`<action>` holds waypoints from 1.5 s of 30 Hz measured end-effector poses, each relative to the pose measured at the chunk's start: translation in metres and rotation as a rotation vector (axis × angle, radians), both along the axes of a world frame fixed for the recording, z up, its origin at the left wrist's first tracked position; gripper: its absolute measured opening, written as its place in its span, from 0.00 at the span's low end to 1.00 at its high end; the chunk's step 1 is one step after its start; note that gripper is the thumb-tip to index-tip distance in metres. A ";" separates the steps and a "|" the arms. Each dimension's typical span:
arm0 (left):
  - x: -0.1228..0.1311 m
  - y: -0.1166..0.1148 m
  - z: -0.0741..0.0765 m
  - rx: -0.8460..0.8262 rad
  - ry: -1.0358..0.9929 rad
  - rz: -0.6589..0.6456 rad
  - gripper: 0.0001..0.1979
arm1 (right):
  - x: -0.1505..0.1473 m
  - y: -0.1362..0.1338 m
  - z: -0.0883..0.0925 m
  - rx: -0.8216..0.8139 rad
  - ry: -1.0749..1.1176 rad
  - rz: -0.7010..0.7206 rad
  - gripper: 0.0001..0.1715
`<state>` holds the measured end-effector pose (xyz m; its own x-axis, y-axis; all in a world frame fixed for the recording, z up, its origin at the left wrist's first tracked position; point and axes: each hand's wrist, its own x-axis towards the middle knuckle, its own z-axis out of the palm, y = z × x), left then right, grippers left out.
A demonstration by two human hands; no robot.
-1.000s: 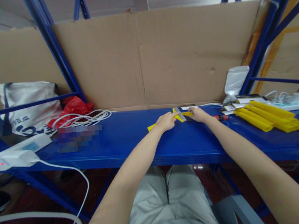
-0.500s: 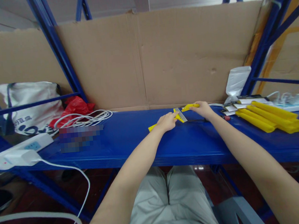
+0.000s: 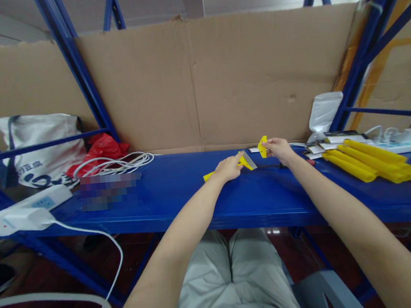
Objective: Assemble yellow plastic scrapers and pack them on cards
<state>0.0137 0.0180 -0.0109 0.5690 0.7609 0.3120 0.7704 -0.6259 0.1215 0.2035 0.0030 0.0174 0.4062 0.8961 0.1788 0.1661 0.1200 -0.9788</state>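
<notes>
My left hand (image 3: 229,167) is closed around a yellow scraper (image 3: 245,162) with a wide metal blade, held low over the blue shelf. The scraper's yellow handle end shows past my wrist on the left. In my right hand (image 3: 279,149) a small flat yellow plastic piece (image 3: 263,147) is pinched between the fingers, raised just above the shelf and apart from the blade. A screwdriver (image 3: 269,166) with a thin dark shaft lies on the shelf between my hands, its red handle end showing beyond my right wrist.
Several yellow handles (image 3: 371,158) lie in a pile on the right, by white-and-dark packs (image 3: 316,151) and a white power strip (image 3: 406,146). On the left are coiled white cable (image 3: 134,161), a red bag (image 3: 104,148), a cloth bag (image 3: 46,144) and another power strip (image 3: 51,200).
My right hand has turned the yellow piece from lying nearly flat to upright, a little farther from the scraper blade. My left hand stays in place on the scraper.
</notes>
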 end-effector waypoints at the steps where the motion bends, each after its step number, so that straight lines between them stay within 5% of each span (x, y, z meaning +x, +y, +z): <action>1: 0.000 0.000 0.000 -0.003 0.002 0.009 0.30 | -0.001 -0.002 0.001 -0.014 0.009 0.029 0.12; 12: 0.000 -0.002 0.002 -0.021 -0.020 0.044 0.27 | -0.008 -0.006 0.002 -0.085 -0.069 0.232 0.10; 19: 0.002 -0.003 0.003 -0.032 -0.032 0.053 0.23 | -0.017 -0.002 -0.008 -0.050 -0.335 0.216 0.05; 45: 0.000 -0.006 0.005 0.019 -0.035 -0.030 0.20 | -0.022 0.005 -0.017 0.050 -0.632 0.071 0.10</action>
<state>0.0133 0.0119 -0.0060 0.5803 0.7372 0.3462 0.7465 -0.6514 0.1358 0.1816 0.0084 0.0006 0.1488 0.9014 0.4066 0.6994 0.1947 -0.6877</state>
